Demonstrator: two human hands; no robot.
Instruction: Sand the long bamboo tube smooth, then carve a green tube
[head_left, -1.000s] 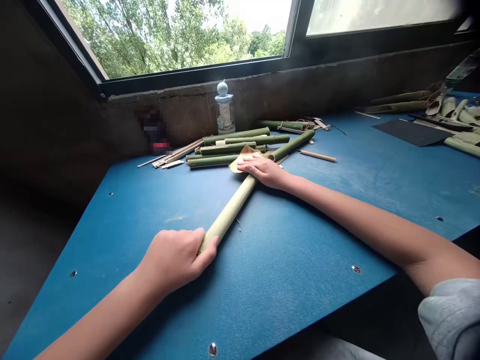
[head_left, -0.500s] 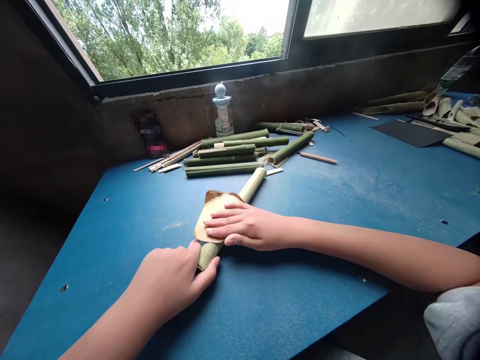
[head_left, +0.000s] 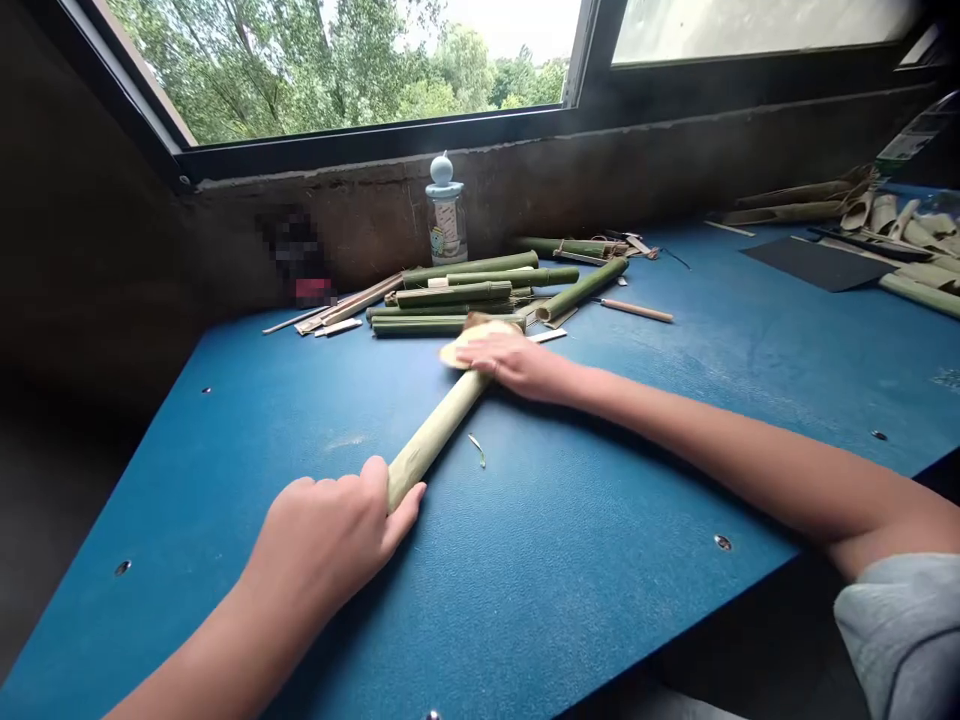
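A pale, peeled bamboo tube (head_left: 437,427) slants away from me across the blue tabletop. Its near end is wrapped in my closed left hand (head_left: 337,525), with the thumb along the right side. Over the far end, my right hand (head_left: 514,362) presses a bent sheet of sandpaper (head_left: 459,350), yellowish with a brown edge, against the tube. The right fingers are slightly blurred and curve over the sheet. The tube's far tip is hidden under the hand and sheet. A thin green-white shaving (head_left: 478,452) lies right of the tube.
Several green bamboo pieces (head_left: 457,326) lie just beyond my right hand, with a wooden-handled tool (head_left: 637,311) to their right. Behind them stands a clear jar with a blue lid (head_left: 445,220). A black sheet (head_left: 817,264) and split bamboo (head_left: 919,292) lie far right on the blue table (head_left: 600,560).
My right hand and the sandpaper have slid up the tube, away from me, baring its near and middle length. The shaving is now visible. My left hand keeps its grip on the near end.
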